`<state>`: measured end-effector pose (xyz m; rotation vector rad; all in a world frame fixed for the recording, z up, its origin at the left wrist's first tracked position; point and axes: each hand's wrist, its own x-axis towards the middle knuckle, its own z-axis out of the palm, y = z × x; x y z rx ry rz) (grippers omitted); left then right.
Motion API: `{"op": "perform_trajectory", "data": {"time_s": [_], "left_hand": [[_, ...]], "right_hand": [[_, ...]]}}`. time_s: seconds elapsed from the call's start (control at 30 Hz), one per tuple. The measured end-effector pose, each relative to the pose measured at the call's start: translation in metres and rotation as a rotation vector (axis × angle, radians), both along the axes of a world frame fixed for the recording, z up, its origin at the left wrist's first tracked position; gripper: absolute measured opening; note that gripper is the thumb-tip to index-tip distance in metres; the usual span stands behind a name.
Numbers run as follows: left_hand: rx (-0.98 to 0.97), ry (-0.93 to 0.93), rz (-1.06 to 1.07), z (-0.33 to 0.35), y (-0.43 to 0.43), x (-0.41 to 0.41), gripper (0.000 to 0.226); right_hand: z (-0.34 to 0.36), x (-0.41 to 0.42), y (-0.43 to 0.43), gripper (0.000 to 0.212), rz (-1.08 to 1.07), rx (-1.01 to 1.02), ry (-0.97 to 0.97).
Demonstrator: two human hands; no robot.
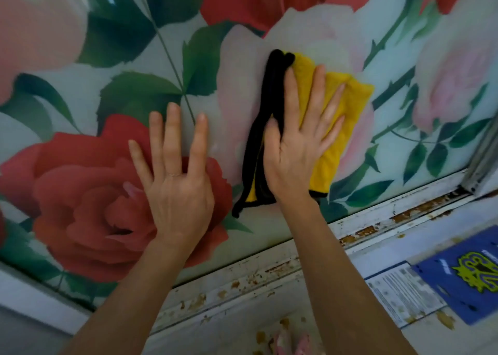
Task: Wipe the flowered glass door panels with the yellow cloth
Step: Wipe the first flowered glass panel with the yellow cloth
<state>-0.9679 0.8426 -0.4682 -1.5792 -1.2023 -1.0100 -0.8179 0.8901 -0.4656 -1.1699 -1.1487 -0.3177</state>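
Note:
The flowered glass door panel (129, 58) fills most of the view, printed with red and pink roses and green leaves. A folded yellow cloth (342, 117) with a black edge lies flat against the glass at centre right. My right hand (299, 141) presses on the cloth with straight, spread fingers. My left hand (175, 182) rests flat on the glass over a red rose, left of the cloth, with its fingers spread and holding nothing.
A white frame rail (269, 271) with chipped, rusty spots runs under the panel. A vertical metal frame edge (482, 163) stands at the right. A blue card (466, 276) and a printed sheet (404, 292) lie at the lower right.

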Motion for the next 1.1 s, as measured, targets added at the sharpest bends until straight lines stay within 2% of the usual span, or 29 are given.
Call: {"op": "perform_trajectory", "data": {"time_s": [0.07,0.17,0.2,0.27,0.33,0.4,0.5,0.6,0.7,0.77,0.9,0.97,1.03,1.1], "left_hand": [[0.016,0.03,-0.016,0.011,0.004,0.009,0.064],[0.029,0.033,-0.064,0.029,0.012,0.026,0.056],[0.033,0.024,-0.075,0.033,0.014,0.031,0.053],[0.045,0.008,-0.079,0.035,0.016,0.035,0.049],[0.043,-0.012,-0.08,0.035,0.016,0.033,0.058],[0.059,-0.013,-0.084,0.04,0.018,0.033,0.062],[0.098,-0.021,-0.102,0.057,0.024,0.047,0.055],[0.132,-0.042,-0.09,0.069,0.03,0.061,0.053],[0.165,-0.042,-0.066,0.072,0.035,0.065,0.05],[0.179,-0.054,-0.058,0.072,0.037,0.067,0.047],[0.145,-0.09,-0.072,0.07,0.036,0.074,0.046],[0.126,-0.098,-0.086,0.071,0.035,0.076,0.047],[0.108,-0.039,-0.103,0.071,0.035,0.079,0.052],[0.084,0.054,-0.126,0.071,0.037,0.085,0.056]], "right_hand": [[0.005,-0.002,-0.002,0.065,-0.004,-0.04,0.075],[0.017,-0.024,-0.01,0.064,-0.044,-0.143,0.251],[0.021,-0.029,-0.013,0.064,-0.045,-0.15,0.246],[0.027,-0.032,-0.018,0.061,0.006,-0.121,0.085],[0.039,-0.024,-0.019,0.059,0.073,-0.055,-0.135],[0.061,-0.009,-0.013,0.054,0.08,0.021,-0.251],[0.084,0.011,-0.003,0.053,0.039,0.048,-0.167],[0.086,0.017,0.001,0.06,0.053,-0.012,0.009],[0.09,0.01,-0.003,0.064,0.048,-0.049,0.087],[0.092,0.009,-0.007,0.064,0.107,-0.038,0.055],[0.09,0.041,0.002,0.059,0.205,0.075,-0.252],[0.09,0.058,0.011,0.057,0.173,0.118,-0.318],[0.086,0.061,0.018,0.052,0.093,0.126,-0.272],[0.078,0.06,0.021,0.053,0.029,0.101,-0.115]]}}
